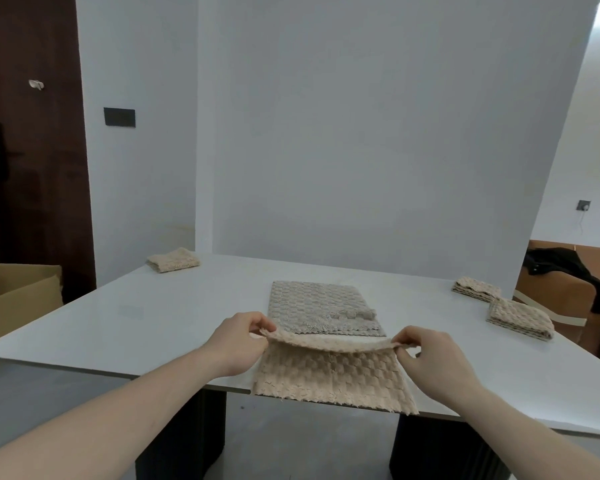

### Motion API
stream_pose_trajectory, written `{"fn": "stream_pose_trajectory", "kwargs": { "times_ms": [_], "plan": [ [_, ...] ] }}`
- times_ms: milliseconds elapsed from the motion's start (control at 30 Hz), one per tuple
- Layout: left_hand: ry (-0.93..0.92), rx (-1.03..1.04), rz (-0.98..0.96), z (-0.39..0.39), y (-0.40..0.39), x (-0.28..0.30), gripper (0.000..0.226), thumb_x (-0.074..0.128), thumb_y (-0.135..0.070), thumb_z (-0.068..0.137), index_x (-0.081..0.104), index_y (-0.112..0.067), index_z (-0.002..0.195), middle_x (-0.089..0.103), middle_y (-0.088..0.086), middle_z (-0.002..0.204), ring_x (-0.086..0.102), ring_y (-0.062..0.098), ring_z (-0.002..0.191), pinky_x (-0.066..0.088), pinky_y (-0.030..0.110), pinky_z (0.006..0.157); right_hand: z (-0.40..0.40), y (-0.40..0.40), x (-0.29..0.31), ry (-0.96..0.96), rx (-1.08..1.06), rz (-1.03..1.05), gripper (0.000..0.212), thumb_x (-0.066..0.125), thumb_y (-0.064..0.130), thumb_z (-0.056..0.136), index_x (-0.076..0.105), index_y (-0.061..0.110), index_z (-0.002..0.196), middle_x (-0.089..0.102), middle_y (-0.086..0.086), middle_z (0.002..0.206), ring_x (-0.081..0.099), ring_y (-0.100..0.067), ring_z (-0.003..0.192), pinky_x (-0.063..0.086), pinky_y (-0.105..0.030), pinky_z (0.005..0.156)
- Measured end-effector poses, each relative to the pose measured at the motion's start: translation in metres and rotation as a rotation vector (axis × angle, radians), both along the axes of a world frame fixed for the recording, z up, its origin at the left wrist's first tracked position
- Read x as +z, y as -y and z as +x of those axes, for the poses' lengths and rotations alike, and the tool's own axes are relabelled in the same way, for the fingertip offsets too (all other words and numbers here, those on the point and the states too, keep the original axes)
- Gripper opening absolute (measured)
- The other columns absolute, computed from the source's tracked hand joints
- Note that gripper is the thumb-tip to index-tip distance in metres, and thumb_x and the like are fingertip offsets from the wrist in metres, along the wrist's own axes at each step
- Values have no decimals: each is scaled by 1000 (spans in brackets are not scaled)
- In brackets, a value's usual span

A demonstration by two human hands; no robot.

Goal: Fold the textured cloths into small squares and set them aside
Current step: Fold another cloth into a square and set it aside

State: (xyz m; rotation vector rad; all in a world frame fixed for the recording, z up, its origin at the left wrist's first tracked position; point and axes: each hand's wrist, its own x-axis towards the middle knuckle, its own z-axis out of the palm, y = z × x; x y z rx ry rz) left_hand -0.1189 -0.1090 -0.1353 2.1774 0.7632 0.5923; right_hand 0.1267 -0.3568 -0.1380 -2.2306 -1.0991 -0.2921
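Both hands, left hand (238, 344) and right hand (430, 355), pinch the raised fold of the beige cloth (333, 379) at lower centre of the frame, whose near edge overhangs the table (118, 323), so uneven pulling could skew the fold or drag it off.

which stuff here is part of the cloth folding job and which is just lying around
Part of the job:
- beige textured cloth, pinched by the left hand and right hand
- grey textured cloth, lying flat
- three folded beige cloth squares

Just lying about:
- brown cardboard box
- black garment
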Motion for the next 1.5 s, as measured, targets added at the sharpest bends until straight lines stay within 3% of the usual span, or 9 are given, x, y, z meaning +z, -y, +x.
{"fn": "stream_pose_trajectory", "kwargs": {
  "times_ms": [200,333,500,667,800,967,1100,1267,1500],
  "plan": [
    [-96,-14,62,-18,5,-17,32,56,-8,84,71,-33,98,69,-7,106,64,5,79,46,17,63,-16,15,-13,7,45,-71,10,66,29,79,71,38,78,69,29,79,65,7,86,55,-24,78],
    [-178,-23,142,-25,7,-25,28,58,-16,85,71,-38,97,65,-13,104,64,4,88,53,23,85,-26,22,-22,40,41,-154,9,66,29,80,70,37,81,66,26,87,55,2,91,43,-22,79],
    [-303,-64,226,-25,14,-25,27,52,-22,90,71,-38,99,65,-18,96,63,4,89,52,24,86,-30,27,-32,20,53,-215,10,62,34,80,71,35,83,66,23,91,56,0,96,44,-22,82],
    [-331,1,309,-16,20,-13,30,46,-25,85,73,-37,88,69,-17,84,66,8,86,54,29,82,-32,24,-36,23,56,-169,21,59,58,76,66,38,74,66,25,86,57,2,96,48,-23,83],
    [-231,3,397,10,32,-9,27,46,-32,90,72,-33,98,58,-17,105,59,10,100,49,31,87,-31,2,-33,-35,35,-95,26,54,61,84,68,39,89,66,25,105,58,-4,108,47,-31,93],
    [-359,-160,487,52,46,-25,50,39,-49,101,50,-32,147,36,-6,158,31,20,146,25,40,121,-29,-33,-42,-94,33,-276,58,38,55,101,44,24,150,39,3,158,33,-19,147,27,-33,120],
    [-525,-209,480,69,50,-43,67,23,-61,102,14,-34,162,4,-6,171,0,21,157,1,44,127,-19,-51,-66,-23,27,-538,114,-20,84,75,23,22,160,14,-7,169,8,-31,155,16,-47,124],
    [-584,-196,492,86,37,-54,72,16,-67,100,6,-34,163,-1,-7,171,-5,20,157,-3,46,127,-6,-60,-60,-100,1,-538,77,19,66,101,6,24,164,0,0,172,-5,-24,158,4,-45,128],
    [-554,-136,498,103,30,-58,72,19,-67,99,10,-35,162,3,-8,171,-2,19,158,-3,47,127,18,-70,-59,-72,17,-546,77,20,70,99,6,30,164,-2,5,171,-6,-19,158,-1,-47,128]
  ]
}}
